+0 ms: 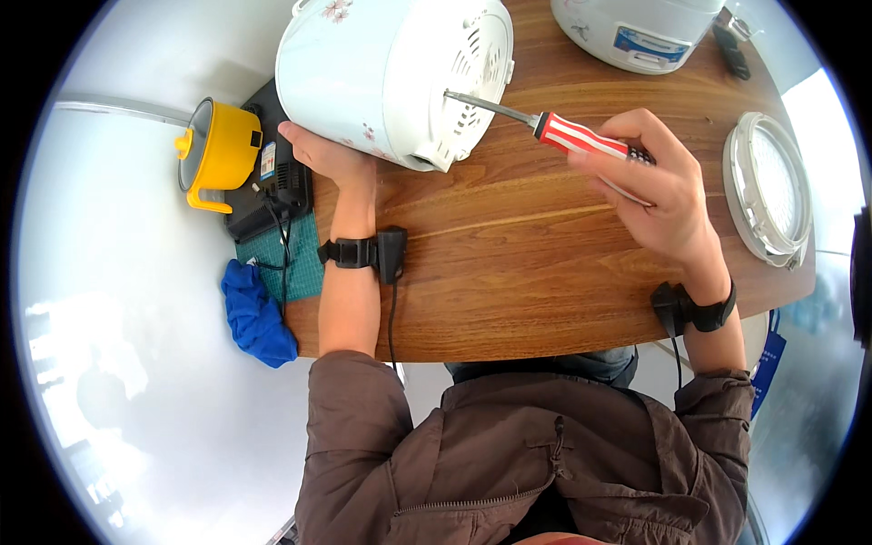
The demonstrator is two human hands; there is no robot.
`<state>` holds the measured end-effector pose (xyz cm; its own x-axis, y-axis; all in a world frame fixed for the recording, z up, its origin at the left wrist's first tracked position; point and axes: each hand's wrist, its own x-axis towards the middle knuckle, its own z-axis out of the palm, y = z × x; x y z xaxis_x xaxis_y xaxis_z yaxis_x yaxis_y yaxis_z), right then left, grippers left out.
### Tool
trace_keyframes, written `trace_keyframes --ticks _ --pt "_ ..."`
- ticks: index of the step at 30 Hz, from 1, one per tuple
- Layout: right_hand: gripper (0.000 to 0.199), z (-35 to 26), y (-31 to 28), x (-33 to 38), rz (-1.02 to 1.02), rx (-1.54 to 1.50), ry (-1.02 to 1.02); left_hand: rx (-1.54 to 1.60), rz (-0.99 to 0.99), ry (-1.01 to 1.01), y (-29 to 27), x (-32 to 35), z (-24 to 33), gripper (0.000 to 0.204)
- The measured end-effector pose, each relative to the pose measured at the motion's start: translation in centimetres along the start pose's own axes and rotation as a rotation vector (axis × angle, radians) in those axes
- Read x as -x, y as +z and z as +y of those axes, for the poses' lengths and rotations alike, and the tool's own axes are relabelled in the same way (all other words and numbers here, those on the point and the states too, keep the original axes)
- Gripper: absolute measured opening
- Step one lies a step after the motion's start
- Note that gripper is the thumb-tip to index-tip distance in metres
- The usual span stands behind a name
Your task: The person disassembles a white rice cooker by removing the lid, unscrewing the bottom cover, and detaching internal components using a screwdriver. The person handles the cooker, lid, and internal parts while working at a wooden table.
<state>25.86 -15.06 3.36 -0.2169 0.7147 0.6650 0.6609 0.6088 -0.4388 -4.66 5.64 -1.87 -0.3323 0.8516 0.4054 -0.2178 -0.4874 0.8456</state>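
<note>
Rice cooker [381, 73] tipped sideways, left hand [331, 159] steadying it, right hand [654, 182] gripping screwdriver [545, 125] at its base

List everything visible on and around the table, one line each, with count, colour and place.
Rice cooker body tipped on its side: one, pale blue-white with flower print, top centre.
Screwdriver with striped handle: one, red and white, tip at the cooker's vented base.
Second cooker: one, white, top right.
Round lid: one, silver-white, right edge.
Small pot: one, yellow, left.
Black device: one, under the pot.
Cutting mat: one, green, left edge.
Cloth: one, blue, hanging off the left corner.
Wooden table: one, brown.
Left hand: steadies the cooker.
Right hand: grips the screwdriver.
</note>
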Motion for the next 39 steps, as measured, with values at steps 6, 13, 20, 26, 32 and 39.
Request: trace_keyframes --ticks 6,13,20,26,32,39 --pt "0.066 -0.1 2.5 1.1 0.282 -1.222 0.619 0.076 -0.033 -0.021 -0.2 -0.2 -0.6 0.063" --pt "0.045 0.5 0.7 0.5 0.081 -0.361 0.185 0.043 -0.003 -0.015 -0.5 -0.3 -0.7 0.063" --pt "0.048 -0.1 1.9 1.2 0.149 -0.806 0.375 0.140 -0.055 -0.092 -0.9 -0.8 -1.1 0.062" --pt "0.046 -0.3 2.6 1.6 0.356 -0.891 0.525 0.177 -0.062 -0.076 -0.7 -0.5 -0.9 0.063" --pt "0.043 -1.0 2.5 0.6 0.387 -0.849 0.311 0.112 -0.010 -0.070 0.4 0.4 0.4 0.063" --pt "0.041 -0.9 1.5 1.1 0.259 -0.646 0.600 0.110 -0.024 -0.060 0.2 0.2 0.2 0.063"
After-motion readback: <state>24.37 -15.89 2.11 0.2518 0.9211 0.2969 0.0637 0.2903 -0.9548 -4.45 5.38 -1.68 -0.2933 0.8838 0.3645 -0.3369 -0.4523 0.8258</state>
